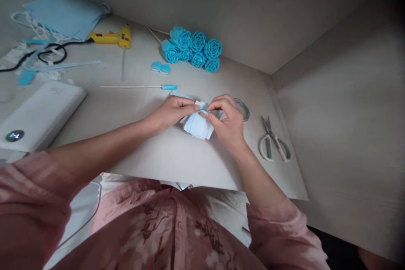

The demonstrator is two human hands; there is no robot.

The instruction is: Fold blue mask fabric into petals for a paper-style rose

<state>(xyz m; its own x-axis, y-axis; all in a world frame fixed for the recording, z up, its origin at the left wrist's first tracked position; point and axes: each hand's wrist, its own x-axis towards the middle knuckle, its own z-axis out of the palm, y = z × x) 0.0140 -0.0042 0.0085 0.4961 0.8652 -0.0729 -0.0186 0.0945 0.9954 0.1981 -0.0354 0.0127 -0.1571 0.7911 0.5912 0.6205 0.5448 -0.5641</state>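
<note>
Fingers (189, 109) of your left hand (171, 114) and right hand (230, 120) pinch the upper part of a layered pale blue-and-white bundle (199, 126) at the center of the frame, its loose edges fanning below your fingertips. The thin sheets look light, soft and easily creased, likely to slide over one another or tear under a hard pull; the gathered part under your thumbs seems the surest hold, with a light pinch through all the layers. No brand can be read: the white device (50, 105) at left carries a faint gray mark and a small lit display (14, 136), and the yellow glue gun (109, 39), upper left, bears dark markings, all too small to make out.
</note>
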